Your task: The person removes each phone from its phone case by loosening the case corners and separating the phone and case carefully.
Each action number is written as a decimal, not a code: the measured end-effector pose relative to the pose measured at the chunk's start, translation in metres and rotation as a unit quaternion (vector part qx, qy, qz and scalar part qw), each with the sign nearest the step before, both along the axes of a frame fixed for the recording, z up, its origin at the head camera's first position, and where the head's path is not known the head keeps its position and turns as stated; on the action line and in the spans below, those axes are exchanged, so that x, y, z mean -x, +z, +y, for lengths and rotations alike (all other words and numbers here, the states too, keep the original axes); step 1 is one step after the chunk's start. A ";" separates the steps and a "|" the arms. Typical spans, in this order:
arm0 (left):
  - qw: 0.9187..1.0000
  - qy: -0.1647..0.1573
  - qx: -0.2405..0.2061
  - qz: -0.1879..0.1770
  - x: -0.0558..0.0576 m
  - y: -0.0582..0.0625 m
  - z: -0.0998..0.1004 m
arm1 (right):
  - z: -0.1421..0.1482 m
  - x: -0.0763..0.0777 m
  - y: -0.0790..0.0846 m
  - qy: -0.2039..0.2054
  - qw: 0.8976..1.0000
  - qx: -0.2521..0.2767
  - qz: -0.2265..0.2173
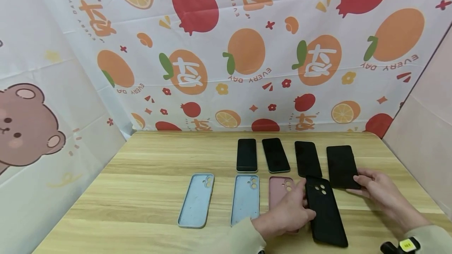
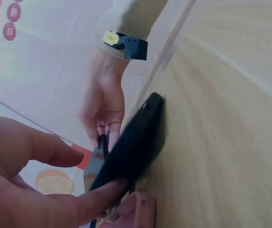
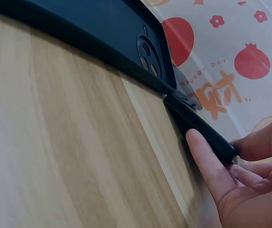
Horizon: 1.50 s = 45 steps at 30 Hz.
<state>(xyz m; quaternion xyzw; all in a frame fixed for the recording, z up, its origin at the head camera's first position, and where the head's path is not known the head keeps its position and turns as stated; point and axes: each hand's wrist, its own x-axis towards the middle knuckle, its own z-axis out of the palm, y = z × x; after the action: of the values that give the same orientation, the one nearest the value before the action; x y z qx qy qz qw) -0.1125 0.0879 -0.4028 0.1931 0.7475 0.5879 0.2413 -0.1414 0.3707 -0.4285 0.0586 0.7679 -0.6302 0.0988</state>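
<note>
My left hand (image 1: pixel 287 211) is beside a black phone case (image 1: pixel 326 214) and touches its left edge with straight fingers. The left wrist view shows one finger along the dark case (image 2: pixel 131 147) and another digit held apart from it. My right hand (image 1: pixel 383 195) pinches a black phone (image 1: pixel 341 166) by its lower right corner. In the right wrist view, digits lie on both sides of the phone (image 3: pixel 202 126), close to the case (image 3: pixel 88 28). Partly under my left hand lies a pink phone case (image 1: pixel 277 191).
Two light blue phone cases, one further left (image 1: pixel 195 203) and one nearer (image 1: pixel 246 199), lie on the wooden table (image 1: pixel 141 191). Three dark phones, the left (image 1: pixel 246 155), middle (image 1: pixel 276 155) and right (image 1: pixel 307 159), line the back. A fruit-print cloth (image 1: pixel 212 105) hangs behind.
</note>
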 end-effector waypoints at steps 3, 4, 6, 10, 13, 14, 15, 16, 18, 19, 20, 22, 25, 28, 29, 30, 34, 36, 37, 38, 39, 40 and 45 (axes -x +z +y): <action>1.000 -0.007 -0.017 -0.005 -0.001 0.002 -0.001 | 0.003 0.000 -0.001 -0.001 1.000 -0.018 0.001; 1.000 -0.005 -0.015 -0.006 -0.002 0.002 -0.001 | 0.003 -0.001 0.000 -0.001 1.000 -0.031 0.002; 1.000 0.003 -0.004 -0.005 -0.003 0.004 -0.001 | 0.004 -0.002 0.000 0.000 0.998 -0.067 0.009; 0.999 0.034 0.034 -0.009 -0.007 0.007 0.000 | 0.003 -0.004 0.000 0.002 0.988 -0.149 0.035; 0.998 0.049 0.045 -0.016 -0.008 0.008 0.000 | 0.002 -0.005 0.002 0.001 0.978 -0.202 0.054; 0.998 0.051 0.045 -0.020 -0.009 0.008 0.000 | 0.001 -0.005 0.002 0.000 0.974 -0.218 0.058; 0.998 0.051 0.043 -0.021 -0.009 0.009 0.001 | 0.001 -0.005 0.003 0.000 0.971 -0.231 0.065; 0.997 0.052 0.045 -0.022 -0.009 0.009 0.001 | 0.001 -0.004 0.003 0.000 0.967 -0.245 0.069; 0.997 0.053 0.050 -0.020 -0.010 0.009 0.001 | 0.000 -0.004 0.005 0.000 0.959 -0.273 0.080; 0.997 0.056 0.057 -0.016 -0.010 0.009 0.001 | 0.000 -0.003 0.006 0.001 0.955 -0.285 0.085; 0.996 0.058 0.065 -0.012 -0.010 0.009 0.001 | -0.001 -0.003 0.006 0.001 0.950 -0.299 0.089; 0.995 0.062 0.080 -0.003 -0.011 0.010 0.002 | -0.001 -0.003 0.007 0.002 0.941 -0.323 0.098; 0.993 0.066 0.099 -0.003 -0.012 0.010 0.002 | -0.003 -0.003 0.007 0.003 0.929 -0.352 0.114; 0.991 0.053 0.120 -0.009 -0.013 0.011 0.001 | -0.003 -0.003 0.007 0.001 0.923 -0.365 0.122; 0.991 0.044 0.127 -0.009 -0.013 0.011 0.001 | -0.003 -0.002 0.007 0.000 0.922 -0.367 0.123; 0.991 0.034 0.132 -0.007 -0.013 0.011 0.000 | -0.003 -0.002 0.006 -0.001 0.922 -0.368 0.123; 0.990 -0.001 0.139 0.001 -0.015 0.010 0.000 | -0.004 -0.001 0.006 -0.004 0.922 -0.367 0.123; 0.990 -0.010 0.139 0.007 -0.015 0.011 0.000 | -0.004 -0.001 0.005 -0.005 0.922 -0.367 0.123; 0.989 -0.015 0.144 0.014 -0.015 0.011 0.000 | -0.004 -0.001 0.005 -0.006 0.922 -0.367 0.124; 0.988 -0.022 0.150 0.021 -0.015 0.011 0.000 | -0.004 -0.001 0.005 -0.007 0.922 -0.367 0.124; 0.987 -0.031 0.158 0.029 -0.015 0.011 0.000 | -0.004 -0.002 0.005 -0.008 0.922 -0.368 0.123; 0.984 -0.040 0.167 0.036 -0.015 0.012 0.000 | -0.004 -0.002 0.004 -0.009 0.921 -0.369 0.122; 0.974 -0.082 0.203 0.060 -0.016 0.012 0.001 | -0.004 -0.002 0.003 -0.011 0.917 -0.377 0.130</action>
<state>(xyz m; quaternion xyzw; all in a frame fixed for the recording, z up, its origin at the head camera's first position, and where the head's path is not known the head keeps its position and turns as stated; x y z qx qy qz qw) -0.0967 0.0889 -0.3908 0.2359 0.8462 0.3890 0.2774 -0.1396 0.3663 -0.4251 0.0173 0.9539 -0.2972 -0.0377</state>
